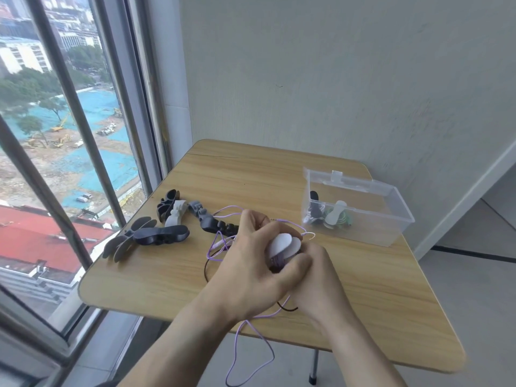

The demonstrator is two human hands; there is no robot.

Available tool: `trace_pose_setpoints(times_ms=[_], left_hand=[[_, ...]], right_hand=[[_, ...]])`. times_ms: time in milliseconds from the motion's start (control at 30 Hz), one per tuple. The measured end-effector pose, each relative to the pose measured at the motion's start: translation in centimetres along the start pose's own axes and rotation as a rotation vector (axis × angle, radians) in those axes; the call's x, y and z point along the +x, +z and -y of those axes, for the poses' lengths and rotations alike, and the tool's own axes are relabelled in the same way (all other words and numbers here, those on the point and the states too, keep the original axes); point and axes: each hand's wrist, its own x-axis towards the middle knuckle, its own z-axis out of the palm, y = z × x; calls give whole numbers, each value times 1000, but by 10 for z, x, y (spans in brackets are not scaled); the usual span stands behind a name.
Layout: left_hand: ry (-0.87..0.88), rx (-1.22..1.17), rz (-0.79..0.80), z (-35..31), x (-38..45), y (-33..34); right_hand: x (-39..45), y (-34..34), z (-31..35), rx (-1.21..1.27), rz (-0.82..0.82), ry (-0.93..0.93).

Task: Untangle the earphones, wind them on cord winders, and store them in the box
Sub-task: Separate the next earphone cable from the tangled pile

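Hands working mid-table: left hand (248, 263) and right hand (315, 275) are gripping a white winder (282, 244), purple cord (245, 344) partly wound, slack trailing off the table (167, 275). Box (391, 219) is holding two wound sets; spare winders (167, 219) are waiting.

A single head-worn wide-angle view looks forward and down from above the near edge of the wooden table (363, 303), close over the forearms. It faces the corner where the wall (349, 79) meets the window (55, 135) on the left.
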Motion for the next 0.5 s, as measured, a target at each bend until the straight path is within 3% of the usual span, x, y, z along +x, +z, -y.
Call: trace_pose_setpoints(times_ms=[167, 333, 500], left_hand=[[-23, -67, -167, 7, 3, 4], [45, -41, -185, 5, 1, 0], [214, 169, -245, -3, -1, 5]], right_hand=[[2, 4, -1, 53, -112, 5], [8, -3, -5, -1, -13, 81], [7, -6, -6, 127, -32, 12]])
